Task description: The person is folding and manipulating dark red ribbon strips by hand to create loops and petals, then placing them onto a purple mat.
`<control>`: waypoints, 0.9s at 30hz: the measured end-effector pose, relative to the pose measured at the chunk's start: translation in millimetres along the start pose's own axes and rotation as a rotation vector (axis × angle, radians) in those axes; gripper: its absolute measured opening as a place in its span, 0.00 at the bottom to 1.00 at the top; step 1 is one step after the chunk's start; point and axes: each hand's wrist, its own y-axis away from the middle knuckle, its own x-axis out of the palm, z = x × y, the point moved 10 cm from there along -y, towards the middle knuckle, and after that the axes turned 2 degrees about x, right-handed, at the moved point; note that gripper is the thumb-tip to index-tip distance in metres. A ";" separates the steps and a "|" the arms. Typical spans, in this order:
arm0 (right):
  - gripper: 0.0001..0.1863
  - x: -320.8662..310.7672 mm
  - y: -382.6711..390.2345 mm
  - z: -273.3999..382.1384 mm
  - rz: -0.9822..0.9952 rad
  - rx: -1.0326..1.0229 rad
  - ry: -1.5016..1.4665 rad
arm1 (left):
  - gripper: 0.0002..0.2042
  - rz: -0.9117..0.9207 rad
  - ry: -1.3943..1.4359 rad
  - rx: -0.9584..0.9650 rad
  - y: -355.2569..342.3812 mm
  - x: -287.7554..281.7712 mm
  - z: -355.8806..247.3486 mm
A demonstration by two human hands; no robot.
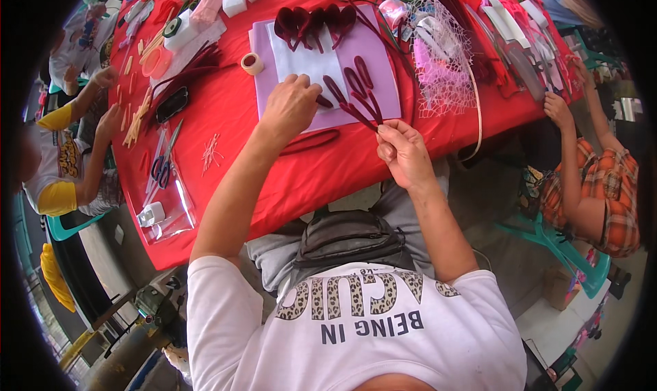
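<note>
My right hand [404,148] is pinched around the lower ends of several dark red fuzzy stems, like chenille stems, bent into narrow loops [357,83]. The loops fan out above the fingers. My left hand [291,107] is closed just left of them, and a short dark red loop end [324,101] sticks out at its fingertips. Both hands are over lilac sheets [380,45] with a white sheet [287,55] on top. Dark red rounded loop shapes [315,27] lie in a row at the sheets' far side. Another long dark red loop [311,142] lies on the cloth below.
A tape roll [252,64] stands beside the sheets. Scissors [164,161], a dark phone-like object [172,104] and wooden sticks [140,120] lie left on the red tablecloth [226,151]. White netting [445,62] is at right. Other people sit at both sides.
</note>
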 end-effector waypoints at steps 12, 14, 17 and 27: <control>0.02 26.4 -9.5 5.3 -0.034 -0.122 0.032 | 0.01 -0.346 0.110 0.069 5.5 -20.5 5.3; 0.02 26.9 -9.8 5.1 -0.065 -0.148 0.066 | 0.02 -0.503 0.455 -0.185 14.3 -29.3 36.9; 0.02 13.9 -12.8 3.2 -0.133 -0.179 0.193 | 0.06 -0.646 1.262 -0.537 34.6 -19.2 54.2; 0.04 27.6 -2.2 -16.3 -0.126 -0.125 0.362 | 0.04 -0.456 1.845 -0.599 72.4 -25.0 -8.7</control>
